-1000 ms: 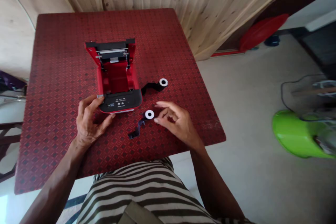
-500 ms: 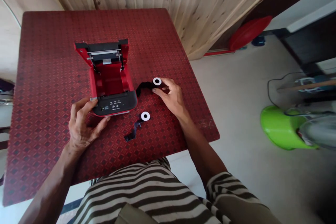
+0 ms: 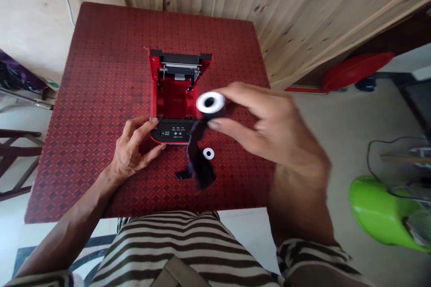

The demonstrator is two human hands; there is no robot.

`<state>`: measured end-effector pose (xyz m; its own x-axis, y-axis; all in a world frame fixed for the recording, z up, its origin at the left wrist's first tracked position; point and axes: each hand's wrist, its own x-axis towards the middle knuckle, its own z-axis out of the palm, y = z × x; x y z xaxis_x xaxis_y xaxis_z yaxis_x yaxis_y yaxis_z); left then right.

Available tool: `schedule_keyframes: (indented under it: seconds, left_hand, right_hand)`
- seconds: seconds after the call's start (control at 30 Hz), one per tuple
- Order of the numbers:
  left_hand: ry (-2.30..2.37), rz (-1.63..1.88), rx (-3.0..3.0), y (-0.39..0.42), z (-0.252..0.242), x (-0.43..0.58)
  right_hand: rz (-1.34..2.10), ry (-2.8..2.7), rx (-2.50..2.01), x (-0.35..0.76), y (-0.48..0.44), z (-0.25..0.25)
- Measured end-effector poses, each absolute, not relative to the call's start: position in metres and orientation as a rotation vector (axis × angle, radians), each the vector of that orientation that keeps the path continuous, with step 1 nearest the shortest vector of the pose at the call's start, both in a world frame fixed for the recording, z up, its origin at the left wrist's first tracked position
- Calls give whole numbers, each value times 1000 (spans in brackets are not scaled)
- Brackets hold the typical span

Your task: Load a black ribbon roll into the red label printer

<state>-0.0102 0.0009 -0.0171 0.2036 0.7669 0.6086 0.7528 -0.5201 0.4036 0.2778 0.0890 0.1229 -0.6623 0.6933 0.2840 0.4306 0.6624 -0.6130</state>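
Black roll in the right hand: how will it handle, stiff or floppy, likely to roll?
Probably light: the right hand holds the roll up with just its fingers. Its loose tail hangs limp, so it likely flops and may unwind. Being round, it could roll if laid sideways on the table.

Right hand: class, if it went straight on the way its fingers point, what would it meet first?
Probably the open red printer: the right hand points left, its roll by the printer's right wall. Depth is unclear; raised, it might pass above.
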Motion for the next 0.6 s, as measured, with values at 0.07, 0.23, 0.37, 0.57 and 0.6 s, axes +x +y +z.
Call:
schedule_keyframes:
  seconds: [0.07,0.23,0.37,0.57,0.6]
  left_hand:
    - [1545,1207,2419,-1,-17,-10]
    - [1541,1159,2379,-4,-17,-9]
    - [1517,1163,2364,-4,-18,-8]
    - [1524,1167,2367,-4,-16,-8]
    - [1522,1163,2369,-4,-16,-8]
  right_hand:
    - [440,-2576,-894,246,106,109]
    - [217,-2760,-1030,203,123,76]
    - [157,-2776,-1147,194,123,66]
    - [164,-2841,-1029,190,144,49]
    - [177,-2856,-1017,190,146,47]
